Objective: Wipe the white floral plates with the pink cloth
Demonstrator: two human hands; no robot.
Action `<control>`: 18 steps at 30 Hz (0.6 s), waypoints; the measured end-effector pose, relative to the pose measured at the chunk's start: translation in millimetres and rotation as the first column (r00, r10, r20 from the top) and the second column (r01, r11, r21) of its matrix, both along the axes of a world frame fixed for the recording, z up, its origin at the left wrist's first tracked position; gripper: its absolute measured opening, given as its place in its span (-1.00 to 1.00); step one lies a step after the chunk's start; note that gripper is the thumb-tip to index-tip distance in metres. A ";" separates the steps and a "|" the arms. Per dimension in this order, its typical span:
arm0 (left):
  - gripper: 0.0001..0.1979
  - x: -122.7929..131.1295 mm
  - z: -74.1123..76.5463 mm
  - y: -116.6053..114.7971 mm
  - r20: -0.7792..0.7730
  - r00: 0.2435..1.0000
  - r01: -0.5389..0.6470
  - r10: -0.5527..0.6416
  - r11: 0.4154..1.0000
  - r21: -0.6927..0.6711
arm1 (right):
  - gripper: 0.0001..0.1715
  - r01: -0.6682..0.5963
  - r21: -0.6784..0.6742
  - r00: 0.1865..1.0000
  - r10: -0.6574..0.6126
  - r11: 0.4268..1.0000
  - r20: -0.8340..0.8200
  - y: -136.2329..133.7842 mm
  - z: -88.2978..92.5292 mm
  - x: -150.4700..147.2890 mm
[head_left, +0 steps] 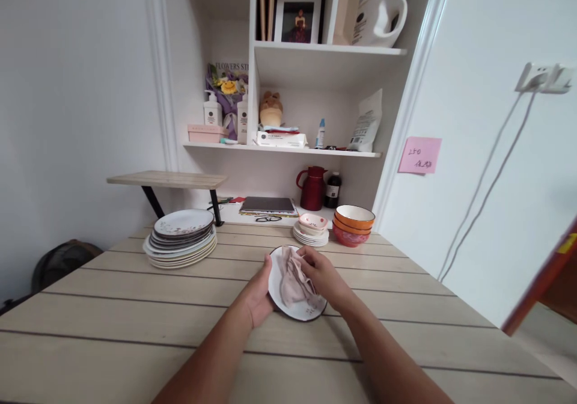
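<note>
A white plate [276, 281] with a dark rim and a small printed pattern is tilted above the middle of the table. My left hand [260, 293] grips its left edge, thumb on the rim and the other fingers mostly hidden beneath. Bunched in my right hand [322, 272] is a pale pink cloth [293, 281], pressed against the plate's upper face. The fingertips of that hand are partly covered by the folds.
On the slatted table [180, 314], a stack of plates [180, 238] stands left. Small dishes [312, 231] and stacked bowls [354, 225] sit at the back right. Behind are a red jug [312, 189], a dark bottle [332, 190], a laptop [267, 205] and glasses [268, 219].
</note>
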State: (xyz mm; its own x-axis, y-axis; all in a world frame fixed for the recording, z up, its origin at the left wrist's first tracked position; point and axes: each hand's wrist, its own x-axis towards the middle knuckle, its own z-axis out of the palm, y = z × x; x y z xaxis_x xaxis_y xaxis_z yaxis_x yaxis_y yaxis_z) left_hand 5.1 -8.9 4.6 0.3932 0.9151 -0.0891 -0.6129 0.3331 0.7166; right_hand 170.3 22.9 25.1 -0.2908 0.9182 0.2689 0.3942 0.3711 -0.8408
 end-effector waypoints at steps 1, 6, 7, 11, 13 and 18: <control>-0.30 0.3 0.5 -0.1 0.000 1.000 0.000 0.000 1.000 -0.004 | -0.81 0.003 0.009 1.000 -0.003 1.000 -0.015 0.6 -1.5 -1.2; -0.28 0.2 2.1 -0.5 -0.035 0.999 -0.009 0.008 0.999 -0.050 | -0.65 0.174 0.211 0.973 -0.201 0.962 0.112 12.5 -11.1 6.9; -0.28 0.2 2.1 -0.5 -0.039 0.999 -0.013 0.011 0.998 -0.054 | -0.60 0.206 0.216 0.966 -0.233 0.954 0.111 15.2 -12.3 9.5; -0.30 0.3 1.4 -0.3 -0.030 0.999 -0.020 0.019 0.998 -0.053 | -0.62 0.238 0.124 0.969 -0.245 0.963 0.043 18.3 -11.0 15.2; -0.30 0.4 1.4 -0.1 -0.023 1.000 -0.013 0.012 0.999 -0.051 | -0.62 0.168 0.037 0.986 -0.168 0.985 -0.009 14.4 -7.1 15.1; -0.32 0.4 1.5 -0.5 -0.012 1.000 -0.025 0.025 0.998 -0.049 | -0.50 -0.008 -0.071 0.996 0.001 0.997 -0.093 -0.5 3.7 11.2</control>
